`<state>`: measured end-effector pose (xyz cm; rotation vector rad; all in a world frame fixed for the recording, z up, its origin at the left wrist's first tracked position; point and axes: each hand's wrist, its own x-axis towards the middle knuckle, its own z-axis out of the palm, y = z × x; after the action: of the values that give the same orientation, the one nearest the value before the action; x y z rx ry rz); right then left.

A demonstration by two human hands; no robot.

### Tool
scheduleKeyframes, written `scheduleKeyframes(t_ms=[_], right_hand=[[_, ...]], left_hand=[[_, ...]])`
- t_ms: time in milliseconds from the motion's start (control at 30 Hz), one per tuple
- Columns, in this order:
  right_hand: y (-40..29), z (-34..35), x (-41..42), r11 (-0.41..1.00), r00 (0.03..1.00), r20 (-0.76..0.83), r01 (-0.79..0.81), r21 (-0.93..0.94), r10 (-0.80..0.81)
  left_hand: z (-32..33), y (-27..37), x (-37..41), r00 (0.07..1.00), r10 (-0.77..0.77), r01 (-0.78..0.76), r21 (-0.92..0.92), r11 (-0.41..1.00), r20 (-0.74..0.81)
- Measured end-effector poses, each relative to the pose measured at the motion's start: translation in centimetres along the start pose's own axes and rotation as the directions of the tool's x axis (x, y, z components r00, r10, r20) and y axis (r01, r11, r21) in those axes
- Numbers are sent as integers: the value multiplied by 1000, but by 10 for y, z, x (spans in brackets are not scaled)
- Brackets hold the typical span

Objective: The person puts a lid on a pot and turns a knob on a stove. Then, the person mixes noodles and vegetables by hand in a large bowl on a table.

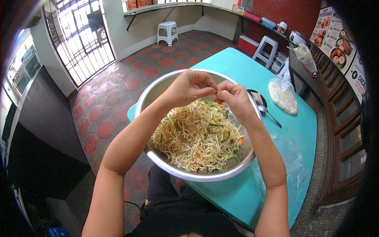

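A large stainless steel bowl [207, 177] holds a heap of bean sprouts [192, 139], with green leafy strips and bits of orange carrot mixed in. Above the far part of the heap, my left hand [194, 87] and my right hand [234, 97] meet at their fingertips. Thumbs and forefingers pinch a small pale piece [216, 92] between them; it is mostly hidden and too small to name surely. Both hands are raised over the sprouts.
The bowl rests on a turquoise table [237, 201]. On its right are a dark plate with a pale block [257, 98], a metal spoon [274, 118], a knotted plastic bag of white contents [282, 94] and a clear plastic bag [284, 166]. Plastic stools [167, 32] stand beyond.
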<state>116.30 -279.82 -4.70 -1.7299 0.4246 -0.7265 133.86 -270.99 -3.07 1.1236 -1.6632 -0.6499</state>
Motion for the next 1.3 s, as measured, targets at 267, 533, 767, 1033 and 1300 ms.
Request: scheduleKeyframes(t_ms=[267, 533, 767, 1033, 1300], right_hand=[[-9, 5, -3, 984, 997, 57, -52, 172, 43], [-3, 3, -1, 972, 995, 45, -98, 214, 90], [-5, 5, -1, 978, 995, 13, -100, 184, 99], [-5, 6, -2, 982, 994, -42, -97, 163, 105], [-5, 9, -1, 931, 929, -235, 210, -298, -285]], left_hand=[[1, -3, 0, 998, -42, 53, -247, 968, 51], [1, 4, -1, 973, -215, 232, -325, 917, 87], [2, -3, -1, 981, -166, 188, -323, 928, 95], [7, -5, 0, 988, -149, 153, -283, 947, 36], [5, 0, -2, 970, -244, 232, -328, 916, 5]])
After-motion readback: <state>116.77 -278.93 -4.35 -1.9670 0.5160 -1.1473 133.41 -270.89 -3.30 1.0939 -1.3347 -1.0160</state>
